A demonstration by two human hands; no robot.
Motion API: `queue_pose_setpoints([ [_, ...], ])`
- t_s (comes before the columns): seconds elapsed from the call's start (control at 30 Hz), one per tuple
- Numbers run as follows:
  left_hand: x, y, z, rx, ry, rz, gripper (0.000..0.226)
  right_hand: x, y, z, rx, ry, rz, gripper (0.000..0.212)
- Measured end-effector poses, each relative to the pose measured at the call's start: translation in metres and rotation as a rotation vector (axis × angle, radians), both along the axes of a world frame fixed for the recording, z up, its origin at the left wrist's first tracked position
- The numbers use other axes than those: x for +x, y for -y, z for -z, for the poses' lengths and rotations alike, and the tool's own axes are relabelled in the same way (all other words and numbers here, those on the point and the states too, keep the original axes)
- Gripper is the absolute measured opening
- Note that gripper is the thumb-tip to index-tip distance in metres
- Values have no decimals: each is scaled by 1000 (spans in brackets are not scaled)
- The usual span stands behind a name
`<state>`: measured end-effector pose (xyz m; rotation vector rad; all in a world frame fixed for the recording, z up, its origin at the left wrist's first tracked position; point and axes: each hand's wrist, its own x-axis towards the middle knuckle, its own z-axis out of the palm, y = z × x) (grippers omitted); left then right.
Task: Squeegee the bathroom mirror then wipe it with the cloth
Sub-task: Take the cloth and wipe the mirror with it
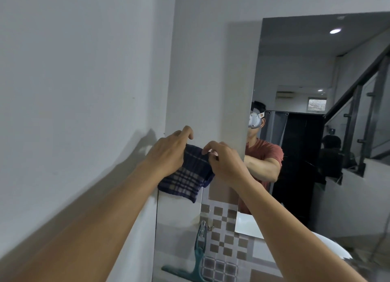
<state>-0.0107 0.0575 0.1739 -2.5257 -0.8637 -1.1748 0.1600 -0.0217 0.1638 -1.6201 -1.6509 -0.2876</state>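
Two hands, one cloth, one mirror; entry as follows.

Left hand (pixel 168 153): raised in front of the white wall (pixel 84 70), fingers curled over the upper edge of the cloth and gripping it.

Right hand (pixel 228 163): just beside the left, thumb and fingertips pinching the cloth's top corner.

Cloth (pixel 187 178): dark blue plaid, held between both hands and hanging in loose folds, left of the glass and not touching it.

Mirror (pixel 295 60): tall, on the wall to the right of the hands. Whether streaks or drops lie on it cannot be told.

Squeegee (pixel 197 258): teal, hanging blade down by its handle low beside the checked tiles (pixel 223 239), well below the hands and untouched.

Step in hand, as judged: the squeegee is put up, so the cloth wipe is being prepared.

Method advised:
- Fold the cloth into a flat pad, so no trailing corner drags across the glass.
- Begin at the top corner of the mirror and work downward in overlapping passes.
- Keep the pressure even, with the palm behind the pad.
- Turn to a dry face once one side is damp.
- Finish along the edges and the bottom rim, where water would likely gather.
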Motion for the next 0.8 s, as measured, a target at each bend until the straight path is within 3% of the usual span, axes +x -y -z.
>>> queue_pose_setpoints([
  [0.1, -4, 17, -10, -41, 14, 89, 28, 1, 20, -3, 58, -48, -20, 29],
  [0.2, -4, 33, -22, -102, 91, 202, 17, 3, 43, -6, 132, -76, -78, 12],
  [0.3, -2, 48, -31, -157, 168, 291, 19, 7, 68, -11, 138, -200, -169, 23],
  [0.47, 8, 80, -35, -289, 297, 438, 13, 24, 102, -27, 310, -262, -107, 18],
  [0.63, 34, 107, -38, -418, 216, 554, 34, 43, 141, -36, 261, -296, -4, 15],
  [0.73, 61, 119, -52, -428, 187, 606, 24, 58, 163, -33, 340, -379, -15, 22],
  [0.8, 81, 130, -64, -423, 170, 637, 17, 64, 176, -28, 435, -356, 88, 19],
])
